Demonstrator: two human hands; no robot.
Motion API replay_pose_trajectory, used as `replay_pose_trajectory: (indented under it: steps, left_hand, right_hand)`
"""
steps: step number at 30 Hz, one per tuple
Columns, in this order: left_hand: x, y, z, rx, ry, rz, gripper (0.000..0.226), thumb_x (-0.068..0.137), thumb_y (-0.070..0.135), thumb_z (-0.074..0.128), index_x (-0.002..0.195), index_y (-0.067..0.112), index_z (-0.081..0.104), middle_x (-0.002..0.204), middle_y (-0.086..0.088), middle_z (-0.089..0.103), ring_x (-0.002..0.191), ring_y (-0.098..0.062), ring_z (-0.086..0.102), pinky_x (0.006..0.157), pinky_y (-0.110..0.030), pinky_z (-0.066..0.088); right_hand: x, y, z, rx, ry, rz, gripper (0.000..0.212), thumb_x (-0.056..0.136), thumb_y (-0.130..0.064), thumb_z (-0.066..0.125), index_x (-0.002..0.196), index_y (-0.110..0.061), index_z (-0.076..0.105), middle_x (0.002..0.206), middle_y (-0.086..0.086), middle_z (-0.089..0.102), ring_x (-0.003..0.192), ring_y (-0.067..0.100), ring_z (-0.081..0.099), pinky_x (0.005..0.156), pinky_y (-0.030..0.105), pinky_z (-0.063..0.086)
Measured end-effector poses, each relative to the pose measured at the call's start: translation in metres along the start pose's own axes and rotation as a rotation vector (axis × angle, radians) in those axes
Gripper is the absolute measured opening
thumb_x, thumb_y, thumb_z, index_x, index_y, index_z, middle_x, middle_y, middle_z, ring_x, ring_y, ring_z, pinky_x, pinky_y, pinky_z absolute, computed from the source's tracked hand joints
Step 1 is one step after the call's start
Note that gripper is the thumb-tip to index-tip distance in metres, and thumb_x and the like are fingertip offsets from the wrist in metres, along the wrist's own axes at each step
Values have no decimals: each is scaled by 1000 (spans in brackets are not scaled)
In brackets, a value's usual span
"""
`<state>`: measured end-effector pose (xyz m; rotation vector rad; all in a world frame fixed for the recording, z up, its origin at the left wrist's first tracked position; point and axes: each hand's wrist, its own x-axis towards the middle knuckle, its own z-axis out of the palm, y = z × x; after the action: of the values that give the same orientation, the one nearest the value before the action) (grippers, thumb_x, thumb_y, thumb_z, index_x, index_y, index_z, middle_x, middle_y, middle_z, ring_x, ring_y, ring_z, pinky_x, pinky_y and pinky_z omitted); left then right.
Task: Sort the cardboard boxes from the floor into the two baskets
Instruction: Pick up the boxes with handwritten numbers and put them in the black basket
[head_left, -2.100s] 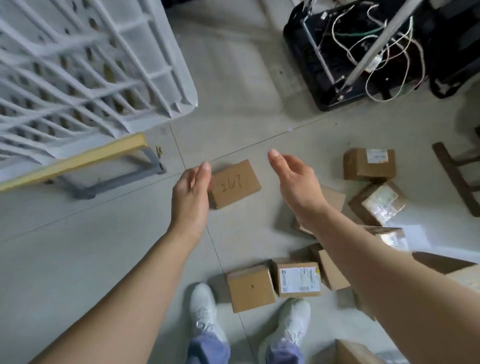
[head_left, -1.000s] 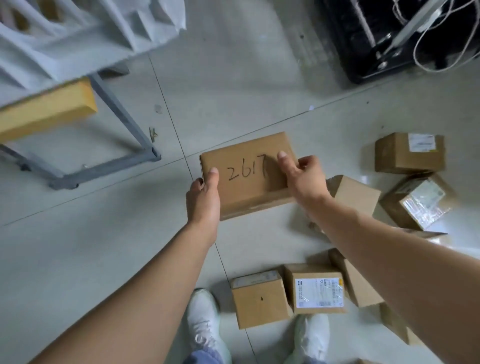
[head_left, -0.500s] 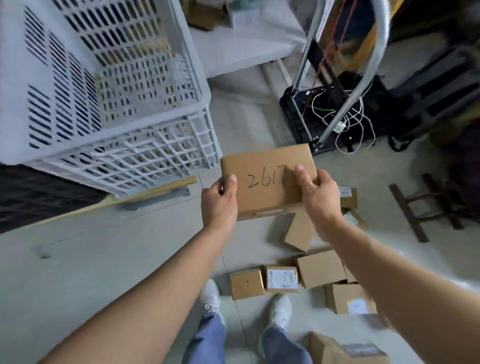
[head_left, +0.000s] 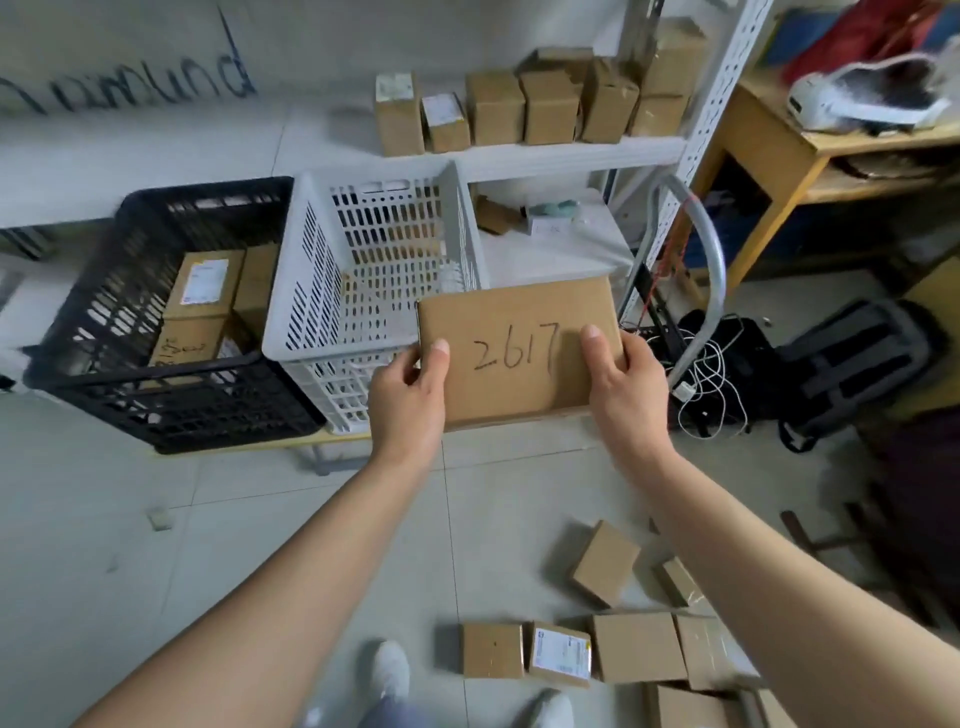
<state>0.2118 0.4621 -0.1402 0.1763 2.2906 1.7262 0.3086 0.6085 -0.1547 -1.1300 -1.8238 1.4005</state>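
I hold a flat cardboard box marked "2617" (head_left: 514, 332) in front of me, above the floor. My left hand (head_left: 410, 400) grips its left edge and my right hand (head_left: 626, 395) grips its right edge, thumbs on top. Just behind the box stands a white basket (head_left: 317, 291), and left of that a black basket (head_left: 104, 291) with several cardboard boxes inside. Several more cardboard boxes (head_left: 605, 569) lie on the floor at lower right.
A white shelf (head_left: 561, 153) behind the baskets carries a row of small boxes. A metal trolley handle (head_left: 709, 270), black gear with white cables (head_left: 717, 374) and a backpack (head_left: 852, 364) stand at right. My shoes (head_left: 392, 675) are at the bottom edge.
Both hands took hold of the "2617" box on the floor and lifted it. My view rose from the floor to the two baskets and shelf.
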Motion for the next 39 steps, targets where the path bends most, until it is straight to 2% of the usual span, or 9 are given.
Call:
replay_pose_trajectory:
  steps: [3,10,14,17,23,27,31,35,39]
  left_hand:
    - [5,17,-20,-42,11,26,22,95,38,51,84,24,64,94,-6,69,80,-16,62,79,-36,53]
    - [45,29,-107,-102,62,105,19,95,39,52,97,24,63,94,4,66,83,-9,62,70,-22,49]
    - [80,22,-189,-124,137,109,21,95,38,52,94,22,65,94,1,67,80,-10,62,71,-29,52]
    - [109,19,-251,-113,188,114,24,95,38,51,98,19,66,87,10,67,81,-9,63,71,-29,52]
    - [148,14,-333,-96,251,76,19,96,36,51,101,22,64,82,13,63,74,-1,57,58,-18,43]
    - [169,4,-363,-119,304,26,29,94,39,53,109,18,65,102,1,65,91,-15,61,61,-22,44]
    - [186,0,-378,-158,333,-25,20,94,37,53,103,21,61,95,5,64,92,-16,60,72,-29,47]
    - [207,-5,-382,-183,385,-72,22,94,35,54,107,19,61,89,7,60,87,-14,58,73,-30,45]
    - [237,-9,-379,-184,407,-128,14,95,31,54,101,20,55,91,5,59,88,-15,57,76,-32,46]
  right_hand:
    - [-4,-26,11,9,-9,-55,34,93,-44,53,100,-11,58,76,-8,54,70,12,50,65,27,41]
    - [-28,-79,87,113,-56,-117,33,94,-41,54,107,-11,60,86,-8,59,71,-1,52,54,7,40]
    - [-55,-115,168,159,-125,-144,23,94,-39,54,99,-16,57,84,-10,60,74,3,55,58,15,41]
    - [-73,-142,236,175,-182,-167,24,94,-38,54,101,-15,57,83,-10,59,71,1,54,53,8,41]
    - [-96,-170,324,179,-235,-157,27,94,-40,55,103,-14,58,85,-9,60,73,3,57,58,15,41]
    - [-100,-184,359,145,-294,-162,33,93,-42,54,108,-13,58,91,-6,62,78,5,58,60,18,44]
    - [-91,-193,388,90,-340,-189,33,93,-43,54,107,-13,60,89,-7,63,78,8,59,60,19,43]
    - [-68,-193,417,57,-427,-178,46,92,-46,54,119,-10,59,104,1,66,92,16,63,67,23,48]
    - [-34,-190,448,15,-519,-160,46,93,-46,52,121,-11,58,108,1,65,92,15,61,68,23,47]
